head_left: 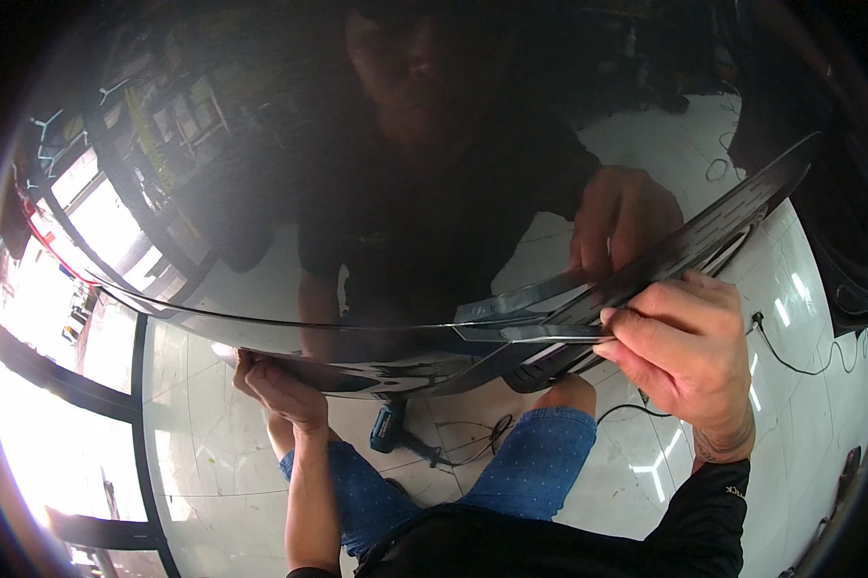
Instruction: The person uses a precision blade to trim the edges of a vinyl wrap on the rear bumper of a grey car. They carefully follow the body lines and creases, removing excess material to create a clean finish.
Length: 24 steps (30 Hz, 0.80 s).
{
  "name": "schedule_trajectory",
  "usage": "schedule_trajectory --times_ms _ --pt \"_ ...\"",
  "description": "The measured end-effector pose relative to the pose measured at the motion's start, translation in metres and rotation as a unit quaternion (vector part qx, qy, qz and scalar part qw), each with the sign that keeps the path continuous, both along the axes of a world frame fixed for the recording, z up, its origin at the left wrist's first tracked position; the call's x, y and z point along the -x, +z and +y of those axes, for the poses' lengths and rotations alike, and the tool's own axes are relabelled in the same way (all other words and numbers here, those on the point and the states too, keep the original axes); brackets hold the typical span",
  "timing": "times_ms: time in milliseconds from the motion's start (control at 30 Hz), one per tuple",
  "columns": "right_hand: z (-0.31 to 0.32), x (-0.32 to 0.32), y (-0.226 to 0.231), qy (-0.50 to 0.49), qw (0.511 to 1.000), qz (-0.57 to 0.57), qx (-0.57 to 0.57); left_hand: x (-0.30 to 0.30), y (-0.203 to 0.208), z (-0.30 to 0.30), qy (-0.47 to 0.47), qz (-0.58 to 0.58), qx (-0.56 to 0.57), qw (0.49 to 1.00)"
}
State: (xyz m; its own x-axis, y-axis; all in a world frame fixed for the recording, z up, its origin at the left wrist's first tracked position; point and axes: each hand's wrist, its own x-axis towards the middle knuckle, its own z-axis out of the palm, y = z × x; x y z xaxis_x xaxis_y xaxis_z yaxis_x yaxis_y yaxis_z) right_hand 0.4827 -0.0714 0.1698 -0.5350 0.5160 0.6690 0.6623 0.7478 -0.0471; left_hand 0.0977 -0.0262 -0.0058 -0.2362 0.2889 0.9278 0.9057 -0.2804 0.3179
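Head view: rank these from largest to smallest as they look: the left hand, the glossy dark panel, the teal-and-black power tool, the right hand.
1. Glossy dark panel
2. Right hand
3. Left hand and teal-and-black power tool: close in apparent size, with the tool farther from the camera, so left unranked.

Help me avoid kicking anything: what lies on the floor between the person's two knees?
A teal corded power tool and its dark cord, as the head view shows.
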Motion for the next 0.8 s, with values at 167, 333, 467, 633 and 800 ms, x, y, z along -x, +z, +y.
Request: schedule_trajectory --times_ms 167,333,467,633,800 --pt "-0.001 -0.002 0.0 -0.008 1.0 -0.004 0.005 -0.003 0.004 -0.001 0.007 0.019 0.006 1.0" --pt "0.0 -0.005 -0.002 -0.008 1.0 -0.002 0.008 -0.002 0.002 0.0 -0.003 0.004 0.009 1.0" --pt "0.0 -0.007 -0.002 -0.012 1.0 0.0 0.008 -0.001 0.001 0.0 -0.001 0.008 0.019 1.0" --pt "0.0 -0.009 0.0 -0.018 1.0 -0.002 0.017 0.001 0.003 0.001 0.008 0.025 0.008 1.0" --pt "-0.001 -0.011 0.001 -0.023 0.999 0.001 0.024 0.0 0.005 0.003 0.003 0.026 -0.001 1.0"
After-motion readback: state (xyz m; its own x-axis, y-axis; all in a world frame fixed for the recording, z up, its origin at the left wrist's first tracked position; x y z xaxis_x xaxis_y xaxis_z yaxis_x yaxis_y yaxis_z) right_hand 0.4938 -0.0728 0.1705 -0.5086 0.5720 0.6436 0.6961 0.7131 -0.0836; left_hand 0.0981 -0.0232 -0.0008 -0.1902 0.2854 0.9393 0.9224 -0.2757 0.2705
